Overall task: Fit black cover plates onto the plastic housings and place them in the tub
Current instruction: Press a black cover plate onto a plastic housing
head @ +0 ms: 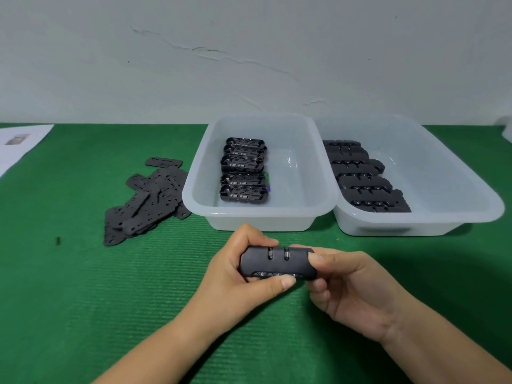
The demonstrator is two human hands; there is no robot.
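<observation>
A black plastic housing [277,263] with number dials is held between both hands above the green mat. My left hand [235,284] grips its left end, thumb across the dial edge. My right hand [352,284] grips its right end with thumb on top. A loose pile of flat black cover plates [146,198] lies on the mat to the left. The left translucent tub [299,214] holds a row of several housings [243,170] with their open insides up. The right tub [457,217] holds a row of several housings [363,176] with their closed sides up.
The green ribbed mat [110,286] covers the table up to a white wall. A sheet of paper [19,145] lies at the far left. A small dark speck [58,240] sits on the mat left of the plates.
</observation>
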